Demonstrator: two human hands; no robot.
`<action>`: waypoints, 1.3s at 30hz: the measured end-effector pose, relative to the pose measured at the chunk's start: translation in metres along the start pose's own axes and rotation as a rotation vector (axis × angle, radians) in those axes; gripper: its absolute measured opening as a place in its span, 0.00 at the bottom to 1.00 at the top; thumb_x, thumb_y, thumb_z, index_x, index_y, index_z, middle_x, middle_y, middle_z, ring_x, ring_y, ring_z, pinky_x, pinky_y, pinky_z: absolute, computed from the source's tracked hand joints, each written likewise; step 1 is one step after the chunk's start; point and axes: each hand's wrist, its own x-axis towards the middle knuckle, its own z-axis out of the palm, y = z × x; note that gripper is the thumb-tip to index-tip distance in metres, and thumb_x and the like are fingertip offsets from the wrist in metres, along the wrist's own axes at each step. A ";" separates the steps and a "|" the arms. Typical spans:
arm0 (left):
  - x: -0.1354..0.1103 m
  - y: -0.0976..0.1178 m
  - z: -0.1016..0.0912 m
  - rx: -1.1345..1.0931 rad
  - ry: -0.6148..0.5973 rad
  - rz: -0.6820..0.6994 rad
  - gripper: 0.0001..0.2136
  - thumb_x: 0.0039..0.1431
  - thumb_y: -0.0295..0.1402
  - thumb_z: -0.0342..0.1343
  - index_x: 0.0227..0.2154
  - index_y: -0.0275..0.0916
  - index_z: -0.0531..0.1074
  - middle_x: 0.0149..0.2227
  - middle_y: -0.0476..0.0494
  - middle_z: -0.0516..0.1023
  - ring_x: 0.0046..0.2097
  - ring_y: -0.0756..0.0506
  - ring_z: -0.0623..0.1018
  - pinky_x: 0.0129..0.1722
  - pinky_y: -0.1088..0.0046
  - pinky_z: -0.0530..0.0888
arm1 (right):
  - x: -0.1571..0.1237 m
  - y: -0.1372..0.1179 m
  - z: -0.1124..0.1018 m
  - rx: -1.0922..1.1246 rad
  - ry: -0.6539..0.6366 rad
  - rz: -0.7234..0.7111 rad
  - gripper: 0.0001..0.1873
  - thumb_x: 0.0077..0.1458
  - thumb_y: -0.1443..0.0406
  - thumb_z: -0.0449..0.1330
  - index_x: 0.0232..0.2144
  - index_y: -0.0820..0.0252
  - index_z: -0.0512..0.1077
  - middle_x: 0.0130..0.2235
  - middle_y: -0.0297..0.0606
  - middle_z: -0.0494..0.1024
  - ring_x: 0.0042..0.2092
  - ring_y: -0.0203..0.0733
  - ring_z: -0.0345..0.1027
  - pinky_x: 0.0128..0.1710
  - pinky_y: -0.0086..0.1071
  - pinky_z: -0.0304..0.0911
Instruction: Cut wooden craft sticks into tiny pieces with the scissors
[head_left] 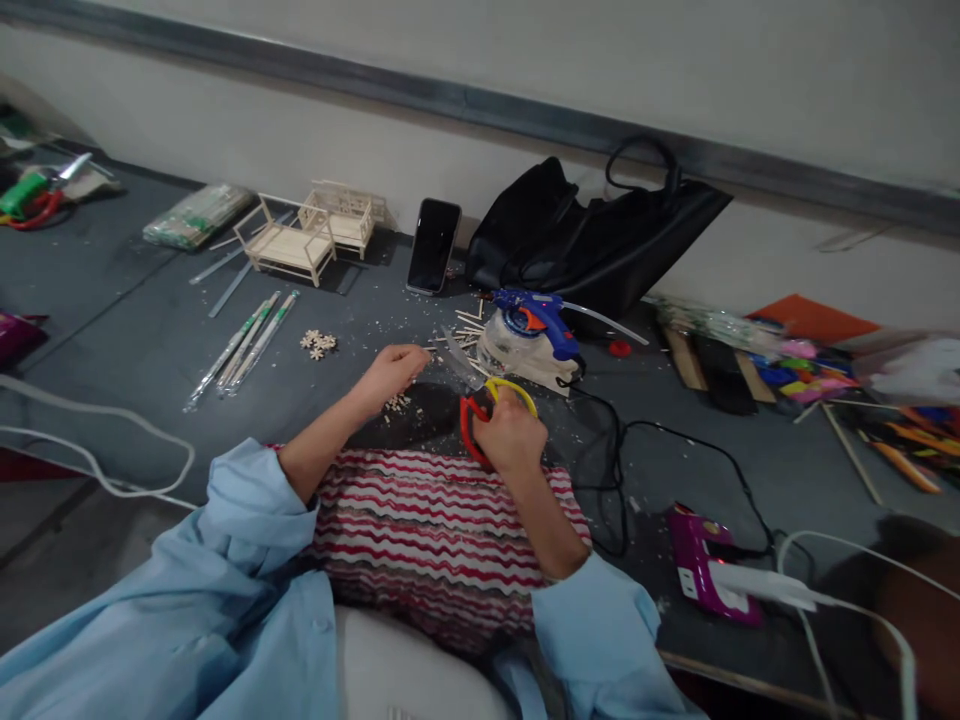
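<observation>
My right hand point(510, 435) is closed round the red and yellow handles of a pair of scissors point(471, 395), whose blades point up and left. My left hand point(391, 372) sits just left of the blades with its fingers pinched on a thin wooden stick point(442, 349). Small cut wood bits point(396, 402) lie under the left hand. Both forearms rest over a red and white striped cloth point(435, 540) on the dark grey table point(120, 320). A blue glue gun point(544, 318) stands on a clear tape roll just beyond the scissors, beside loose sticks point(469, 325).
Two small stick-built benches point(307, 232), a phone point(433, 245) and a black bag point(592, 235) stand at the back. Wrapped stick packs point(244, 345) and wooden flowers point(319, 343) lie left. A purple power strip point(701, 562), cables and coloured craft scraps point(810, 370) lie right.
</observation>
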 end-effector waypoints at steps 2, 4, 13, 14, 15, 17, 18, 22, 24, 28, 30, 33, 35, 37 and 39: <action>0.003 0.002 -0.012 0.215 -0.076 0.066 0.15 0.52 0.38 0.49 0.16 0.39 0.54 0.18 0.55 0.53 0.22 0.54 0.54 0.22 0.76 0.51 | 0.002 0.002 -0.001 0.027 -0.009 0.020 0.20 0.57 0.52 0.54 0.43 0.61 0.69 0.37 0.44 0.79 0.38 0.46 0.73 0.31 0.32 0.59; 0.004 0.003 -0.020 0.382 -0.123 0.111 0.15 0.51 0.38 0.50 0.15 0.38 0.56 0.19 0.53 0.54 0.24 0.53 0.57 0.24 0.75 0.53 | 0.002 0.003 -0.001 0.044 -0.019 0.013 0.20 0.57 0.52 0.54 0.43 0.61 0.69 0.37 0.43 0.79 0.38 0.46 0.73 0.32 0.32 0.59; 0.007 0.003 -0.025 0.028 -0.011 -0.144 0.12 0.54 0.37 0.43 0.18 0.39 0.57 0.18 0.56 0.48 0.18 0.54 0.49 0.19 0.75 0.47 | 0.003 0.003 -0.001 0.162 -0.060 0.053 0.18 0.56 0.53 0.56 0.42 0.58 0.70 0.36 0.42 0.79 0.38 0.45 0.73 0.32 0.32 0.58; 0.007 0.004 -0.024 -0.014 -0.006 -0.148 0.11 0.54 0.36 0.43 0.18 0.39 0.58 0.18 0.56 0.48 0.18 0.54 0.49 0.18 0.76 0.46 | 0.004 0.003 -0.001 0.188 -0.058 0.053 0.16 0.55 0.54 0.56 0.41 0.58 0.71 0.35 0.41 0.79 0.38 0.45 0.73 0.32 0.32 0.58; 0.007 0.004 -0.023 -0.062 0.002 -0.145 0.11 0.54 0.36 0.45 0.19 0.39 0.60 0.18 0.56 0.48 0.18 0.55 0.49 0.18 0.76 0.46 | 0.004 0.004 -0.001 0.214 -0.059 0.050 0.15 0.55 0.55 0.56 0.41 0.58 0.71 0.34 0.40 0.79 0.37 0.45 0.72 0.32 0.31 0.57; 0.007 0.004 -0.019 -0.143 0.027 -0.099 0.10 0.53 0.36 0.48 0.21 0.37 0.66 0.18 0.56 0.50 0.18 0.55 0.51 0.18 0.77 0.48 | 0.004 0.005 0.000 0.273 -0.055 0.044 0.14 0.54 0.57 0.56 0.39 0.58 0.71 0.32 0.38 0.78 0.35 0.43 0.72 0.31 0.31 0.57; 0.007 0.004 -0.017 -0.157 0.046 -0.058 0.09 0.53 0.36 0.50 0.24 0.36 0.69 0.18 0.56 0.52 0.18 0.55 0.52 0.18 0.77 0.49 | 0.004 0.006 0.001 0.303 -0.049 0.040 0.13 0.53 0.57 0.57 0.38 0.58 0.71 0.31 0.38 0.77 0.34 0.43 0.71 0.31 0.30 0.56; 0.006 0.003 -0.011 -0.169 0.160 0.090 0.09 0.51 0.35 0.58 0.31 0.35 0.77 0.22 0.52 0.64 0.22 0.55 0.62 0.21 0.78 0.58 | 0.005 0.007 0.005 0.379 -0.014 0.020 0.12 0.53 0.58 0.56 0.36 0.58 0.71 0.29 0.37 0.76 0.31 0.41 0.70 0.30 0.30 0.55; 0.005 0.002 -0.010 -0.229 0.186 0.104 0.09 0.49 0.35 0.60 0.32 0.35 0.79 0.22 0.52 0.66 0.23 0.55 0.63 0.22 0.78 0.61 | 0.005 0.007 0.007 0.398 0.005 0.002 0.11 0.53 0.58 0.54 0.35 0.58 0.71 0.29 0.37 0.76 0.30 0.41 0.69 0.30 0.30 0.54; 0.005 0.003 -0.009 -0.377 0.175 0.075 0.08 0.47 0.32 0.61 0.32 0.35 0.78 0.22 0.52 0.69 0.22 0.55 0.66 0.22 0.78 0.63 | 0.004 0.007 0.007 0.421 -0.015 -0.027 0.11 0.54 0.59 0.54 0.35 0.59 0.71 0.29 0.37 0.76 0.30 0.40 0.69 0.31 0.30 0.55; 0.003 0.004 -0.009 -0.419 0.145 0.060 0.08 0.47 0.32 0.61 0.31 0.35 0.77 0.23 0.50 0.71 0.22 0.55 0.67 0.21 0.78 0.64 | 0.003 0.006 0.007 0.422 -0.033 -0.026 0.11 0.54 0.60 0.53 0.36 0.59 0.71 0.29 0.38 0.76 0.31 0.40 0.69 0.31 0.30 0.55; 0.001 0.006 -0.008 -0.474 0.055 0.032 0.10 0.50 0.35 0.60 0.32 0.33 0.78 0.25 0.48 0.71 0.23 0.54 0.68 0.20 0.78 0.65 | 0.003 0.005 0.007 0.429 -0.041 -0.025 0.12 0.55 0.60 0.52 0.36 0.59 0.71 0.29 0.38 0.76 0.31 0.40 0.69 0.31 0.29 0.55; 0.000 0.007 -0.007 -0.511 -0.007 0.020 0.12 0.52 0.37 0.60 0.35 0.33 0.77 0.26 0.48 0.71 0.23 0.55 0.68 0.21 0.78 0.66 | 0.003 0.005 0.007 0.449 -0.039 -0.047 0.12 0.55 0.60 0.52 0.37 0.59 0.71 0.29 0.38 0.76 0.30 0.40 0.69 0.31 0.29 0.56; 0.000 0.006 -0.006 -0.543 -0.037 0.020 0.13 0.52 0.37 0.61 0.36 0.33 0.77 0.27 0.48 0.71 0.23 0.55 0.69 0.21 0.78 0.67 | 0.003 0.005 0.008 0.469 -0.021 -0.077 0.12 0.55 0.61 0.51 0.37 0.59 0.71 0.30 0.38 0.76 0.30 0.39 0.69 0.32 0.29 0.56; 0.002 0.005 -0.005 -0.538 0.002 0.046 0.13 0.50 0.37 0.62 0.36 0.33 0.76 0.27 0.49 0.71 0.24 0.55 0.69 0.21 0.79 0.67 | 0.003 0.005 0.010 0.480 -0.004 -0.098 0.12 0.56 0.60 0.51 0.36 0.59 0.71 0.29 0.38 0.76 0.30 0.40 0.69 0.32 0.30 0.57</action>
